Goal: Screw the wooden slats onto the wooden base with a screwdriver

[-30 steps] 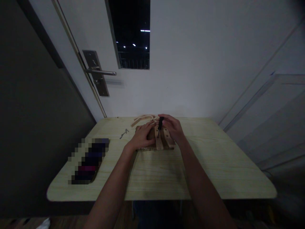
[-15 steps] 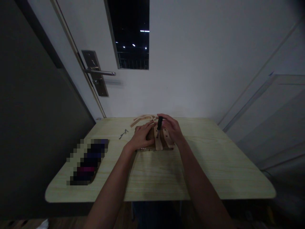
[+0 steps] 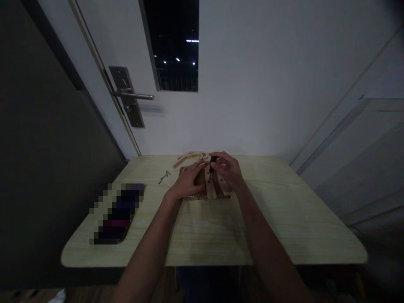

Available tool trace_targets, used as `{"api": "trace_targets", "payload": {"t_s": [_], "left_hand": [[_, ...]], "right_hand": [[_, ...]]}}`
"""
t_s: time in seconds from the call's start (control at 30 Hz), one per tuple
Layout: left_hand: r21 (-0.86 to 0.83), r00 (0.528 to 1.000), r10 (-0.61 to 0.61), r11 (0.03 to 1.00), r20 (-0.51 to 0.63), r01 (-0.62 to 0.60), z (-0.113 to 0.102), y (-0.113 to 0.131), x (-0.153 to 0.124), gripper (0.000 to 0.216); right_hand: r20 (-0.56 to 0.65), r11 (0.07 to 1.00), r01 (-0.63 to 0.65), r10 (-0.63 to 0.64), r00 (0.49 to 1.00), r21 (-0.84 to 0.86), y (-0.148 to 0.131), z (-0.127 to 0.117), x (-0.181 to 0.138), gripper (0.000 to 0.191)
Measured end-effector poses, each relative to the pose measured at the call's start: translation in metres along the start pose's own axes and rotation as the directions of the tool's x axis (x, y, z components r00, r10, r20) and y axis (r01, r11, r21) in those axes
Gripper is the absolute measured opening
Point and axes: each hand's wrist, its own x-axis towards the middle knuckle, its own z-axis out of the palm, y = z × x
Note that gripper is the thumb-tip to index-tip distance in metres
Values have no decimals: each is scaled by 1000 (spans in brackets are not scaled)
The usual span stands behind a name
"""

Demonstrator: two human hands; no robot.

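Observation:
A screwdriver with a black handle (image 3: 213, 162) stands nearly upright, its tip down at a pale wooden strip (image 3: 211, 191). My right hand (image 3: 229, 168) is closed around the handle, thumb and fingertips pinching it. The strip lies across a brown wooden board (image 3: 199, 180), beside a second pale strip (image 3: 224, 187) with a dark hole. My left hand (image 3: 188, 181) rests flat on the board's left part, thumb and fingers spread, near the strip's edge. The screwdriver's tip is too small to make out clearly.
Curved pale wooden pieces (image 3: 189, 156) lie behind the board. Several screws (image 3: 164, 177) sit left of my left hand. A phone-like item (image 3: 118, 214), pixelated, is at the left of the table (image 3: 284, 219). A white door with a metal handle (image 3: 135, 96) stands beyond.
My right hand's fingers have shifted from the top of the screwdriver to a pinch around its handle, now covering more of it. My left hand has stayed on the board.

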Motion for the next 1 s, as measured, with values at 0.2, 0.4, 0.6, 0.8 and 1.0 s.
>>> {"api": "trace_targets", "payload": {"t_s": [0.2, 0.4, 0.6, 0.8, 1.0], "left_hand": [[-31, 1000, 13, 999, -5, -13, -1, 0, -1, 77], [-3, 1000, 15, 1000, -7, -15, 1, -1, 0, 75], [-7, 1000, 11, 1000, -10, -11, 0, -1, 0, 75], [-15, 1000, 21, 1000, -11, -21, 0, -1, -1, 79], [-17, 1000, 19, 1000, -15, -19, 2, -3, 0, 76]], "right_hand": [[78, 996, -17, 9, 997, 92, 3, -4, 0, 36], [-13, 998, -22, 22, 1000, 63, 6, 0, 0, 42], [12, 999, -35, 35, 999, 36, 3, -3, 0, 34], [65, 998, -2, -2, 998, 67, 3, -4, 2, 39], [-6, 998, 19, -19, 1000, 60, 7, -1, 1, 38]]}}
